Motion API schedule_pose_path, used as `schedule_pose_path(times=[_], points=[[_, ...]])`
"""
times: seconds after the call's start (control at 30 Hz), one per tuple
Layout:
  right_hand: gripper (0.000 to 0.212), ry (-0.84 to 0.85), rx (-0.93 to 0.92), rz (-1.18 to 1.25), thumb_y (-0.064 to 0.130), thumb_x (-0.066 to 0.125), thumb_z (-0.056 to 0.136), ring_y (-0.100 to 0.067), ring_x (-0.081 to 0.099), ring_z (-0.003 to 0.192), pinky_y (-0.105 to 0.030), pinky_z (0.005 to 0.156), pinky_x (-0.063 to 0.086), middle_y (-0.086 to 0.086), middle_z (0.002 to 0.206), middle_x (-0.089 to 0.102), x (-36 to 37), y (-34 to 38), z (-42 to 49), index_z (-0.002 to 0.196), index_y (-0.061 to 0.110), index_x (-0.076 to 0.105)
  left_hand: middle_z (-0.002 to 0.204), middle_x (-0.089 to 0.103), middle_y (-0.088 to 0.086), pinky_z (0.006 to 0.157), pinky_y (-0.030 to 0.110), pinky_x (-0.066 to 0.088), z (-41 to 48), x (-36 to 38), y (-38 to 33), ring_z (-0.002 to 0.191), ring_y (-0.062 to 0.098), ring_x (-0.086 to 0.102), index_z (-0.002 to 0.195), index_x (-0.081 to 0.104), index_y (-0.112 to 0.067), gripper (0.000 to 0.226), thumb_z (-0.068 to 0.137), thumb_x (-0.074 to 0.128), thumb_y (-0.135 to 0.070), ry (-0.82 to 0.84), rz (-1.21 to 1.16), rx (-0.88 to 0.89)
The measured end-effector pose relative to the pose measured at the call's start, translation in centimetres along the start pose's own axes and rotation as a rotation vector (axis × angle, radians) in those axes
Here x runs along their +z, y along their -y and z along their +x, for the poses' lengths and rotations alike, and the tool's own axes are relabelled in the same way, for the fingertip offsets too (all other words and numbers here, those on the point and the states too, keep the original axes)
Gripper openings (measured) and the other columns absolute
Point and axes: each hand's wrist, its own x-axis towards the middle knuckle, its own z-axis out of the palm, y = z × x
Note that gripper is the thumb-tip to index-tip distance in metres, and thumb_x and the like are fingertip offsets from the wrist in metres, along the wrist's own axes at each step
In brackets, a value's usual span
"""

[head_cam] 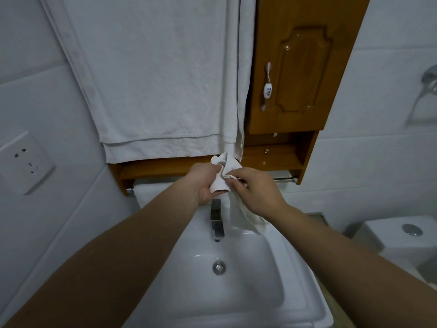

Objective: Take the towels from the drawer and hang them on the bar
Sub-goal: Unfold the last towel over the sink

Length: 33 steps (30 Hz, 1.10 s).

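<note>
The small white cloth towel (224,171) is bunched up over the shiny white sink (272,268). The left hand (205,183) curls its fingers tight round one lump of it. The right hand (255,190) grips the part beside that, and the rest hangs down. To hang it well, shake it flat first. Then lay it evenly over the thin silver metal bar (283,179) under the brown wooden cupboard (302,67).

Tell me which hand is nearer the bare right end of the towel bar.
Right. The right hand grips the small towel just left of the bare end of the towel bar; the left hand holds the towel farther left, above the faucet.
</note>
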Motion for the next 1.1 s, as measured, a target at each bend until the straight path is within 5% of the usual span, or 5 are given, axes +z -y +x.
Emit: schedule_pose_path(times=[0.23, 0.5, 0.63, 0.93, 1.1], points=[[0.042, 0.064, 0.128, 0.038, 0.033, 0.074, 0.088, -0.012, 0.060, 0.108, -0.018, 0.087, 0.043, 0.003, 0.124, 0.067, 0.6, -0.1, -0.5, 0.127, 0.019, 0.067, 0.100, 0.072, 0.018, 0.065, 0.046, 0.061, -0.8, -0.1, 0.2, 0.082, 0.033, 0.073, 0.107, 0.063, -0.007, 0.017, 0.102, 0.048, -0.015, 0.023, 0.001, -0.012], [0.015, -0.068, 0.321, 0.434, 0.020, 0.063, 0.097, 0.000, 0.064, 0.078, -0.027, 0.073, 0.052, 0.010, 0.088, 0.074, -0.9, -0.8, -0.3, 0.103, 0.022, 0.077, 0.114, 0.069, 0.019, 0.071, 0.052, 0.060, -2.2, -0.2, 0.4, 0.099, 0.035, 0.070, 0.121, 0.058, -0.005, 0.024, 0.104, 0.045, -0.015, 0.140, -0.018, -0.043], [0.015, -0.129, 0.362, 0.549, 0.022, 0.063, 0.097, -0.019, 0.071, 0.089, -0.049, 0.087, 0.057, 0.005, 0.090, 0.076, -1.6, -0.7, -0.1, 0.093, 0.030, 0.076, 0.115, 0.069, 0.020, 0.066, 0.046, 0.060, -2.4, -0.2, 1.0, 0.098, 0.035, 0.071, 0.123, 0.059, -0.001, 0.026, 0.099, 0.055, -0.010, 0.129, -0.045, -0.013], [0.015, -0.163, 0.387, 0.622, 0.020, 0.066, 0.094, -0.023, 0.070, 0.085, -0.050, 0.085, 0.057, 0.003, 0.085, 0.076, -1.9, 0.8, 0.3, 0.087, 0.028, 0.077, 0.112, 0.071, 0.007, 0.050, 0.019, 0.051, -2.7, 0.8, 1.9, 0.095, 0.022, 0.069, 0.123, 0.062, -0.013, 0.039, 0.086, 0.074, -0.010, -0.038, 0.075, 0.176], [0.013, -0.131, 0.477, 0.688, 0.020, 0.067, 0.093, -0.036, 0.069, 0.095, -0.059, 0.088, 0.054, -0.010, 0.093, 0.075, -1.9, 0.3, 0.2, 0.089, 0.017, 0.078, 0.135, 0.057, 0.001, 0.081, 0.038, 0.059, -2.5, 0.5, 2.5, 0.112, 0.024, 0.060, 0.141, 0.045, -0.031, 0.077, 0.076, 0.084, -0.015, -0.174, 0.332, 0.444]])
